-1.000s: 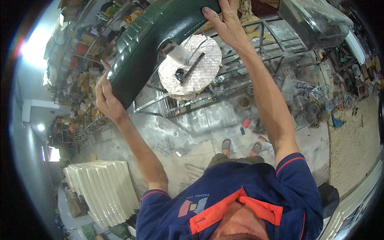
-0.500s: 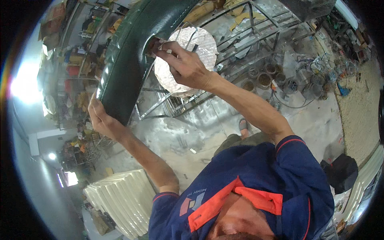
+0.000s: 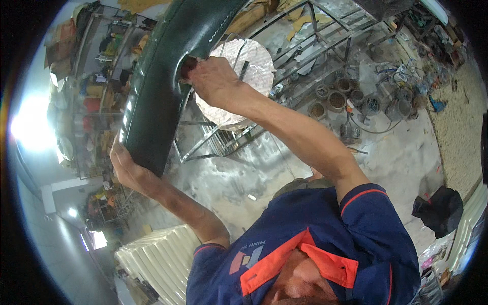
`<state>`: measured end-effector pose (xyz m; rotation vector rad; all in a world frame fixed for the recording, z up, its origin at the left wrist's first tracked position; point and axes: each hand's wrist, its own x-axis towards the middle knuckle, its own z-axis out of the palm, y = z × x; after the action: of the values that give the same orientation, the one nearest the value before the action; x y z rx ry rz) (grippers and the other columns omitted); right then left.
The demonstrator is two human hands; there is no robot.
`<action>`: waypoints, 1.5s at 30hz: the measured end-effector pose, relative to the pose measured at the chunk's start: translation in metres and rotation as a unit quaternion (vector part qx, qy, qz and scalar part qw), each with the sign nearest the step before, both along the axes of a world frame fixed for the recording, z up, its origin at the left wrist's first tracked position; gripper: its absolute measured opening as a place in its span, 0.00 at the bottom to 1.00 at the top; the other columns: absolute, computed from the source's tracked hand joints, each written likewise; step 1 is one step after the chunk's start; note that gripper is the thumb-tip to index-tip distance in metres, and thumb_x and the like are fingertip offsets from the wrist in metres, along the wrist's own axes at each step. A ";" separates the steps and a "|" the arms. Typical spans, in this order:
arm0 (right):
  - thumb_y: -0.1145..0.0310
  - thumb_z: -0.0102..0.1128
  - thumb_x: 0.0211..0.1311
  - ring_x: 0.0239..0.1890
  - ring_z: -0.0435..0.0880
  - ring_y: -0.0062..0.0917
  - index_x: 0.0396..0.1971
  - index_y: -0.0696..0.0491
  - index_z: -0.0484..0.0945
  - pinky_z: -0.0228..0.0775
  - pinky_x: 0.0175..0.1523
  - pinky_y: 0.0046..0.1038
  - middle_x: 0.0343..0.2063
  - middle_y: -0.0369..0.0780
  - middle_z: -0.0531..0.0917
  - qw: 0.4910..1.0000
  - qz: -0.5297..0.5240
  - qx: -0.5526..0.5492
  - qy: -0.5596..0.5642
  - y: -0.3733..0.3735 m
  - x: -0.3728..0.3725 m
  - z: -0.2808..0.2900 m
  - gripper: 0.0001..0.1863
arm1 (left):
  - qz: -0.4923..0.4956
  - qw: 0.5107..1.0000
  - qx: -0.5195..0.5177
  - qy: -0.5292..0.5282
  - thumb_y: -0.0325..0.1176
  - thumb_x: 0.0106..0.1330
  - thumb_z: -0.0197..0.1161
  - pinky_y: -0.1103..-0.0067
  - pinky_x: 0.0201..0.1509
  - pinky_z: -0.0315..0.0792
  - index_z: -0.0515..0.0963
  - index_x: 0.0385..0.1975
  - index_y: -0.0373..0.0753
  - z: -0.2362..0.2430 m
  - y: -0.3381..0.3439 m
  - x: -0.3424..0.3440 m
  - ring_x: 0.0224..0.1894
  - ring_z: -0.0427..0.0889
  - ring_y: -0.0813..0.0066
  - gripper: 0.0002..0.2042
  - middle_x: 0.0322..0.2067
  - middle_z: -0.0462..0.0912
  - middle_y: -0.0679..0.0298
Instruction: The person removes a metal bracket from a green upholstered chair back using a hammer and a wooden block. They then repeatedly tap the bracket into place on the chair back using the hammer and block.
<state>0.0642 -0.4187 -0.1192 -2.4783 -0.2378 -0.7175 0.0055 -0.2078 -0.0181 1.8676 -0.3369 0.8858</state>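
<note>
I see a long, glossy dark green padded piece [image 3: 155, 117] with stitched seams and a cut-out in its side, tilted across the upper view. My left hand [image 3: 127, 165] grips its lower left end. My right hand [image 3: 213, 84] is closed at the cut-out, fingertips inside its reddish-dark recess; what they hold there is hidden. Behind my right hand, a round, wrinkled, pale paper-covered disc [image 3: 254, 63] with metal bars on it rests over a metal frame.
Metal frames [image 3: 325, 40] stand behind the disc, with several buckets [image 3: 336, 101] and cables at right. Cluttered racks [image 3: 99, 61] line the left. A stack of cream foam slabs [image 3: 152, 256] is at lower left, a black cloth [image 3: 438, 209] at right, and tan boarding [image 3: 455, 127] along the right edge.
My right hand has left the upper end of the green piece and moved down-left into the cut-out. The piece is now more upright, and my left hand's end is lower and further left.
</note>
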 end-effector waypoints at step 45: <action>0.80 0.60 0.54 0.38 0.90 0.33 0.70 0.46 0.72 0.87 0.39 0.35 0.69 0.37 0.76 0.990 0.010 0.071 -0.121 -0.010 -0.057 -0.049 0.39 | 0.013 0.998 -0.050 0.024 0.44 0.73 0.64 0.68 0.48 0.82 0.82 0.50 0.27 -0.001 -0.002 -0.006 0.41 0.85 0.64 0.21 0.43 0.84 0.55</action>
<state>0.0068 -0.4282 -0.1681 -2.2513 -0.2910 -0.9914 -0.0008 -0.2097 -0.0189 1.8014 -0.2352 0.8576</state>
